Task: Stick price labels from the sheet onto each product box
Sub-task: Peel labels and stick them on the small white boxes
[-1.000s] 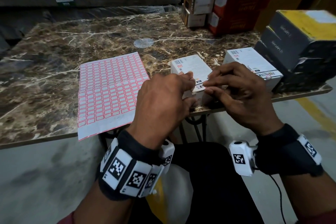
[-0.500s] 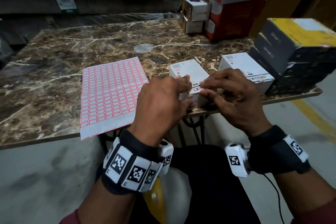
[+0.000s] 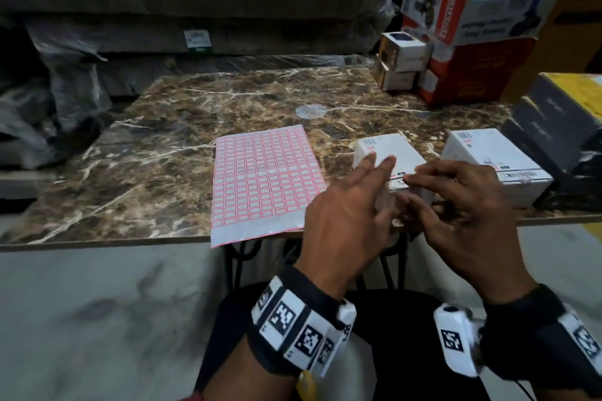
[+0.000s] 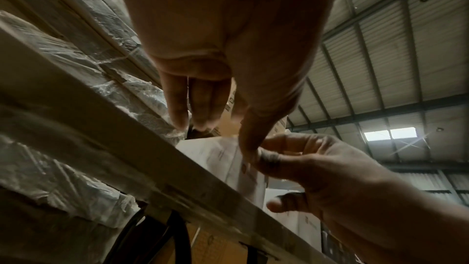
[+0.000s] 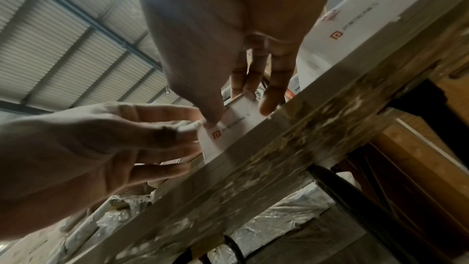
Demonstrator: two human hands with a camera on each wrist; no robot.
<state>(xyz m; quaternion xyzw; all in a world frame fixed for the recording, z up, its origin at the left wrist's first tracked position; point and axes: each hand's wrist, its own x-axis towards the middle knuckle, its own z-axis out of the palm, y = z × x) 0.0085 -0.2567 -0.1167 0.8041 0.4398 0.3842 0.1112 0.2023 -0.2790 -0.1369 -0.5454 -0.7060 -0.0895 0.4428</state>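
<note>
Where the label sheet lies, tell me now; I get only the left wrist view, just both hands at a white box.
Observer: The pink-gridded paper label sheet lies flat on the brown marble table, left of the white cardboard box, its near end overhanging the edge.
Operator: Report other boxes to label.
Observer: A second white cardboard box sits just right of the first, apart from it.
Operator: Give me the right hand's grip.
Observer: The right hand has fingers on the box's top, thumb on its front beside a red square logo.
</note>
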